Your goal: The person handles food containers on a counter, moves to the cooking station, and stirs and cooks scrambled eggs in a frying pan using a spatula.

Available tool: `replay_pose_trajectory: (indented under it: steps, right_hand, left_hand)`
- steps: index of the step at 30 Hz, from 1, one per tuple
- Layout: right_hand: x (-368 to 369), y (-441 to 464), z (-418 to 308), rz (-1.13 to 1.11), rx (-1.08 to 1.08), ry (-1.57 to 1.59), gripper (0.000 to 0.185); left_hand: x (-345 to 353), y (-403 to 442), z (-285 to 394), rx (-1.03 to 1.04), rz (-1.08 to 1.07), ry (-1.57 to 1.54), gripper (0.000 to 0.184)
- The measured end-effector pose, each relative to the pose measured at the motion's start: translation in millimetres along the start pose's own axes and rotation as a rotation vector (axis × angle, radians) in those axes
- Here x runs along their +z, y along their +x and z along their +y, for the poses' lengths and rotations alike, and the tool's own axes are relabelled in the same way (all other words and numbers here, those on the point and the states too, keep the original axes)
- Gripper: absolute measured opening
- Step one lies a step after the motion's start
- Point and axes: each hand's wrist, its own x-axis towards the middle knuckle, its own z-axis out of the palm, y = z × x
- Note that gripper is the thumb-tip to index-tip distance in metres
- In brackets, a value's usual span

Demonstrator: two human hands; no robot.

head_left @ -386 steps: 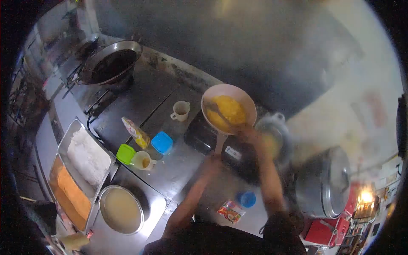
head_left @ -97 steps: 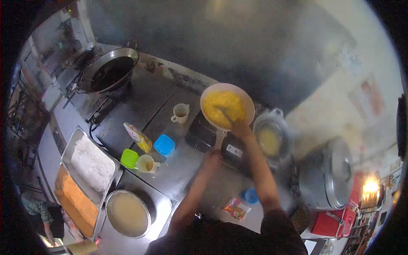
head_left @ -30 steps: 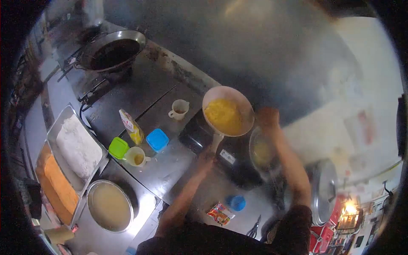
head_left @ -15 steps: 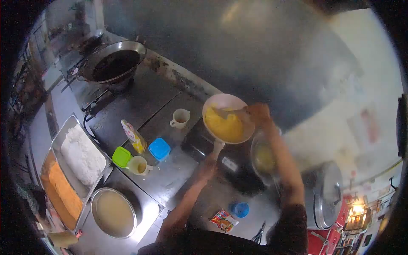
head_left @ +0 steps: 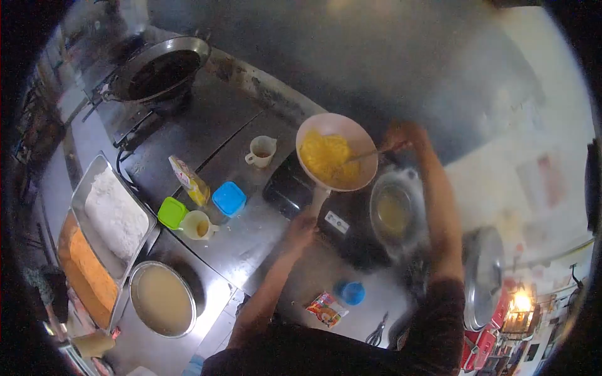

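Yellow, clumpy food (head_left: 325, 164) lies in a pale pink pan (head_left: 359, 139) just above the middle of the frame. I'd judge the cooking well along, since the food sits in soft lumps; with a utensil (head_left: 365, 155) dipped in it, the stirring looks unfinished. Haze keeps me from telling how firm it is. The left hand (head_left: 303, 230) is closed around the pan's handle (head_left: 319, 202); the right hand (head_left: 404, 136), fingers curled in, grips the utensil. Right of centre sits a bowl (head_left: 411, 193) of yellowish liquid; left of centre, a cup (head_left: 261, 150).
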Motion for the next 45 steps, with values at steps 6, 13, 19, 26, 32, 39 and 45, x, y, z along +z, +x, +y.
replay_pose_trajectory:
  steps: [6, 13, 19, 26, 32, 39, 45]
  right_hand:
    - [2.6, 3.4, 33.3, -0.212, 0.208, -0.301, 0.022]
    - [159.2, 19.8, 78.9, 0.067, -0.481, -0.073, 0.025]
    - [244.2, 20.0, -21.5, 0.045, -0.193, 1.329, 0.024]
    - [220.3, 80.2, 55.5, 0.279, -0.056, 1.043, 0.024]
    - [77.7, -70.8, 59.8, 0.009, 0.087, -0.089, 0.034]
    - [225.6, -27.6, 12.7, 0.464, -0.233, -0.290, 0.035]
    - [297.3, 48.2, -43.2, 0.866, -0.314, -0.114, 0.043]
  left_hand:
    - [-0.3, -6.9, 16.2, 0.099, -0.077, 0.044, 0.048]
    - [-4.5, -2.6, 17.9, 0.070, -0.131, 0.004, 0.049]
    - [-0.2, -5.8, 26.2, 0.022, -0.003, 0.173, 0.043]
    - [-25.0, 25.9, -28.4, 0.436, -0.119, 0.278, 0.038]
    - [7.7, -8.9, 30.0, 0.011, -0.131, -0.258, 0.040]
    - [3.9, 6.9, -9.1, 0.128, 0.034, 0.238, 0.047]
    - [2.9, -2.2, 9.0, 0.043, -0.086, 0.001, 0.046]
